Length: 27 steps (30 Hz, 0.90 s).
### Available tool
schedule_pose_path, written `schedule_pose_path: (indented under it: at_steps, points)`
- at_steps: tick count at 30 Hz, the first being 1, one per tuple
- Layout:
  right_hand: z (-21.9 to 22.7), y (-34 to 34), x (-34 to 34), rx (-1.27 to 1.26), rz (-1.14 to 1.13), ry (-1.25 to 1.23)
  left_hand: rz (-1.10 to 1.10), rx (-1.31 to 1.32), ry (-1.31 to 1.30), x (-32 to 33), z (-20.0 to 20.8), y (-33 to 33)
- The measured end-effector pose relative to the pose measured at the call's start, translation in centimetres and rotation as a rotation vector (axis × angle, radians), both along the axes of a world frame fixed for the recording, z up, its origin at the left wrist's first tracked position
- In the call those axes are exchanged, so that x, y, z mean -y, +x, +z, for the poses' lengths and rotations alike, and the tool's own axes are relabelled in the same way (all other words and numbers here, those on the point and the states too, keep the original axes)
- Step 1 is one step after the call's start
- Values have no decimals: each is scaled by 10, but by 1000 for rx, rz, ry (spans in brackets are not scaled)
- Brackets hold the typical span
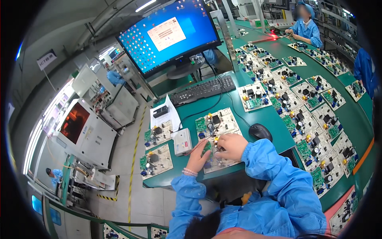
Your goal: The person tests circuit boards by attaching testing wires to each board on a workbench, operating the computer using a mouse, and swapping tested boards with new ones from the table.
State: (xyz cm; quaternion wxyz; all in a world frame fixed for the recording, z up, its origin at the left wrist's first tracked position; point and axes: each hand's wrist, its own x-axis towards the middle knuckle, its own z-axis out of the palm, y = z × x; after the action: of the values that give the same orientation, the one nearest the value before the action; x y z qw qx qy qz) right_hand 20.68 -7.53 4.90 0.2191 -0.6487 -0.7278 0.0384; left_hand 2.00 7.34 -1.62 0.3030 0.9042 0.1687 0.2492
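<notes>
A circuit board (223,165), cream with green parts, lies before me on the green bench, partly covered by my hands. My left hand (197,158) rests at its left edge with fingers stretched and thumb apart. My right hand (232,146) is bent over the board's components, fingertips together; what they grip, if anything, is hidden. Just beyond lies a second circuit board (227,120), close against the first. Beside my left hand stands a small white box (182,140) with a red mark on its face.
Left lie two more boards (162,159) and a black object (160,111) on paper. Beyond are a keyboard (203,91) and lit monitor (169,38); right, a mouse (260,132) and rows of boards (304,119). A co-worker (308,30) sits at the far right.
</notes>
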Motion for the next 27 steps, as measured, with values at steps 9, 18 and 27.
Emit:
schedule_pose_path:
  at_steps: [9,18,27]
  points:
    - [-37,34,-84,83,-595,160,-17,-22,-29,0,7,-4]
    - [-73,57,-119,-13,-644,229,13,-99,71,-7,-9,4]
    - [-84,55,-135,35,-748,358,-8,-154,17,0,5,6]
